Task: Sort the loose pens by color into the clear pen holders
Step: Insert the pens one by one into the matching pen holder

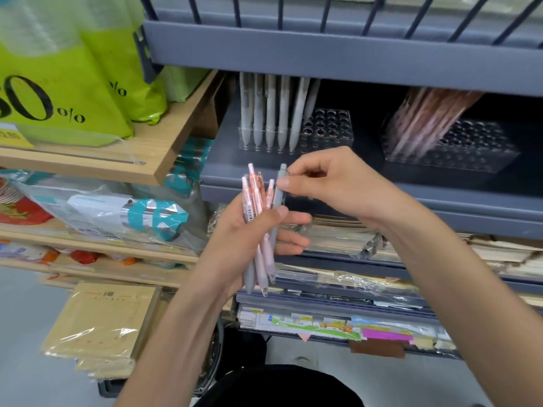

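Now, right hand point(323, 183): thumb and forefinger pinched on the top end of the grey pen point(278, 198), just below its clicker.
Left hand point(244, 239): fingers curled round the whole bundle, thumb pressed across the front, so it grips the grey pen's lower half too.
Bundle: pink pens point(255, 195) touch the grey pen on its left side; all stand nearly upright, clickers up, tips down past my palm.
Grey pen's axis: almost vertical, so it should slide out upward along its own length, already tip-down for a holder hole.
Where it belongs: left holder point(329, 126), with grey pens point(270, 113) in its left rows and bare holes on its right; it sits above and beyond my pinch, nearly straight ahead.
Other holder: right holder point(470, 151), with pink ones leaning in it, lies up and well off to the right of my pinch.
Nearer hand: the right, which is between the bundle and the shelf point(440, 198).
Step, as I judge it: pulling one grey pen free of the pinks.
Risk: my left thumb clamps every barrel, so a pink one may drag up unless I ease that grip.
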A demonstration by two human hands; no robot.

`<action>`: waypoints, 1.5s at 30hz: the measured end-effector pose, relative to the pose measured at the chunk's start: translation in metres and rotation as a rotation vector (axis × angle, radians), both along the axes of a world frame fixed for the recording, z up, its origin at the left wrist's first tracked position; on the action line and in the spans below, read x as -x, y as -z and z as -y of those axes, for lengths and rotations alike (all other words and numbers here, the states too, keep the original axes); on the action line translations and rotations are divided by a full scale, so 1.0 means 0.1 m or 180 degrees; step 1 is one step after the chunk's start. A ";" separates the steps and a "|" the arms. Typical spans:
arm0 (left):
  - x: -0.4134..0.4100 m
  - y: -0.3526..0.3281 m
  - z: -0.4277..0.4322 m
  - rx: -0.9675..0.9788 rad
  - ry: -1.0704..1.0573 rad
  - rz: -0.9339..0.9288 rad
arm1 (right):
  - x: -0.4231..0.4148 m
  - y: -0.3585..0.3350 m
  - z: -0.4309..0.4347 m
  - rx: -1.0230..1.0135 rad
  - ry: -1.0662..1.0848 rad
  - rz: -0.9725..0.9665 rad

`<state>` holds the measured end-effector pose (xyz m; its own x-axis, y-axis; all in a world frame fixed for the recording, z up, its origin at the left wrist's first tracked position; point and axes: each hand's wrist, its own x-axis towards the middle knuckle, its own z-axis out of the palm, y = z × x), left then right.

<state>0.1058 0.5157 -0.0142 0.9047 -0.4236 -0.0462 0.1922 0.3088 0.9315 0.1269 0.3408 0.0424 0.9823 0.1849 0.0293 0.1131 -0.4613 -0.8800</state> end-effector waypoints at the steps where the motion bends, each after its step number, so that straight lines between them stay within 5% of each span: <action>1: -0.01 0.01 0.03 0.0006 0.0046 0.0018 | 0.02 0.01 0.03 -0.0165 0.0062 -0.0023; 9: -0.06 0.09 0.26 -0.0056 0.0018 -0.0054 | 0.04 0.09 0.20 -0.1195 0.0976 0.0137; 15: -0.05 0.07 0.32 -0.0021 -0.0267 -0.0040 | 0.01 0.07 0.29 -0.0737 0.0526 0.0043; 22: -0.05 0.02 0.21 0.0073 -0.0817 -0.0449 | -0.35 -0.15 0.36 -0.1598 0.1893 0.1244; 34: 0.01 0.02 -0.10 -0.0095 -0.0720 -0.0142 | -0.81 -0.03 0.27 0.0531 0.2123 0.1419; 45: 0.01 0.05 -0.17 -0.0059 -0.0919 -0.0415 | -0.96 -0.13 0.23 0.0980 0.1974 0.1202</action>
<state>0.1043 0.5323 -0.0196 0.9734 -0.1481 -0.1750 0.2172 0.3511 0.9108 0.2225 0.3174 0.0550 0.8427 -0.3396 0.4179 0.0211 -0.7546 -0.6558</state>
